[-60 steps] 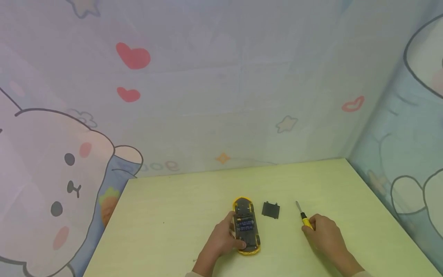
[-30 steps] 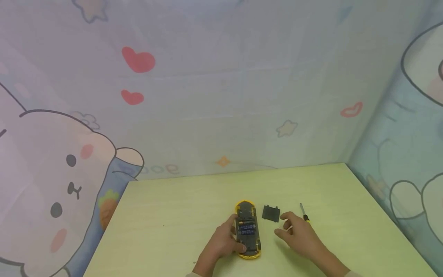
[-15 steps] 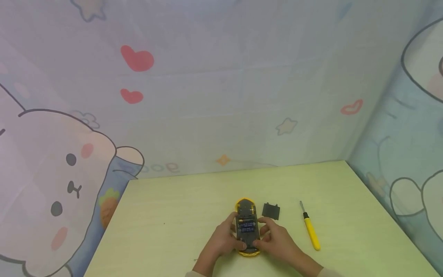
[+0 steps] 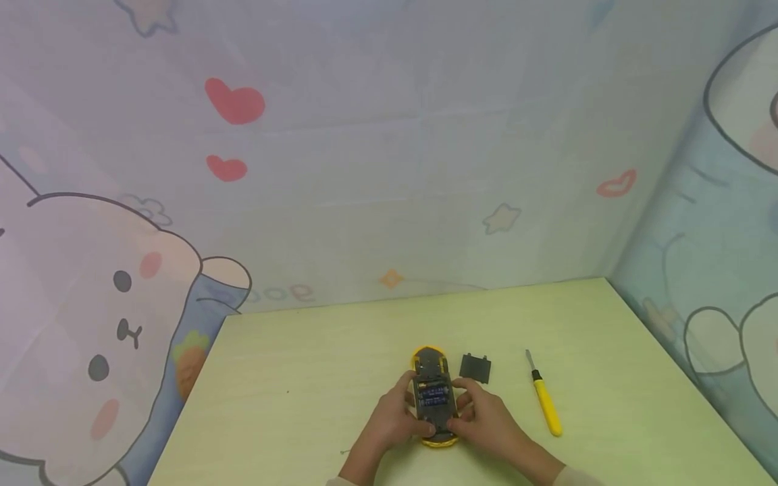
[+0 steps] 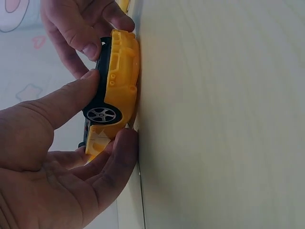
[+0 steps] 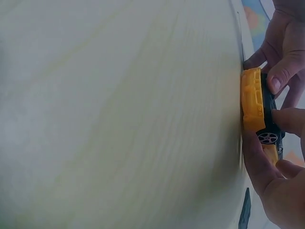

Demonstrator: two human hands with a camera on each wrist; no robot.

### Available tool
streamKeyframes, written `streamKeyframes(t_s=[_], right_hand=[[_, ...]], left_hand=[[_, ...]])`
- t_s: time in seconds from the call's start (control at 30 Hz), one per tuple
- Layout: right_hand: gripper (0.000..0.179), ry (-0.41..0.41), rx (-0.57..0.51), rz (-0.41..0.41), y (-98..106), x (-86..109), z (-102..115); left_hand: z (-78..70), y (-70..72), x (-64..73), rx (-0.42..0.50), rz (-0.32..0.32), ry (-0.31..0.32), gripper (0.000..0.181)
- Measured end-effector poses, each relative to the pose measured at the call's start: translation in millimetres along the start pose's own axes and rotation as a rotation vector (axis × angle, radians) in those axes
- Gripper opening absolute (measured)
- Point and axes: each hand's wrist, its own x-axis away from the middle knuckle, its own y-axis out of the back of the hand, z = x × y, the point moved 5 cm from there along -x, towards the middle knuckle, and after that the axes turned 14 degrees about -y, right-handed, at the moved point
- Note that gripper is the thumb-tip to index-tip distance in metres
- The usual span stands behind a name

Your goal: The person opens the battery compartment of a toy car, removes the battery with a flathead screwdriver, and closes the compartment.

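A yellow toy car lies upside down on the table, its dark underside up. Blue batteries show in its uncovered compartment. My left hand holds the left side, thumb on the underside and fingers along the body. From the right side my right hand grips it the same way. In the left wrist view both thumbs press on the black base beside the yellow bumper. The right wrist view shows a wheel between thumb and fingers. The car's roof is hidden beneath.
A black battery cover lies just right of the car. Farther right rests a yellow-handled screwdriver, tip pointing away. A small screw lies left of my left forearm. A printed cloth rises behind the table's back edge.
My right hand has let go of the screwdriver, moved left past the battery cover and taken hold of the car. My left hand has kept its grip on the car throughout.
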Motion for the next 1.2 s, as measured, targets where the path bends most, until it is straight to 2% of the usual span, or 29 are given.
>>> streamKeyframes(t_s=[0.17, 0.4, 0.6, 0.8, 1.03, 1.2], right_hand=[[0.068, -0.008, 0.01, -0.014, 1, -0.7, 0], [0.065, -0.036, 0.029, -0.027, 2, -1.7, 3], [0.059, -0.055, 0.062, -0.065, 4, -4.4, 6], [0.056, -0.031, 0.113, -0.088, 2, -2.1, 7], [0.092, -0.022, 0.222, -0.116, -8, 2.5, 16], [0.098, -0.042, 0.311, -0.151, -14, 3.0, 19]], left_hand=[[-2.1, 0.5, 1.5, -0.022, 0.002, -0.014, 0.103], [-5.1, 3.9, 4.7, -0.071, -0.01, -0.024, 0.084], [-7.0, 8.3, 5.0, -0.138, -0.072, -0.062, 0.064], [-7.0, 9.1, 6.3, -0.132, -0.14, -0.073, 0.059], [-6.5, 9.2, 5.3, -0.176, -0.172, -0.086, 0.056], [-7.0, 10.4, 6.0, -0.213, -0.162, -0.087, 0.056]])
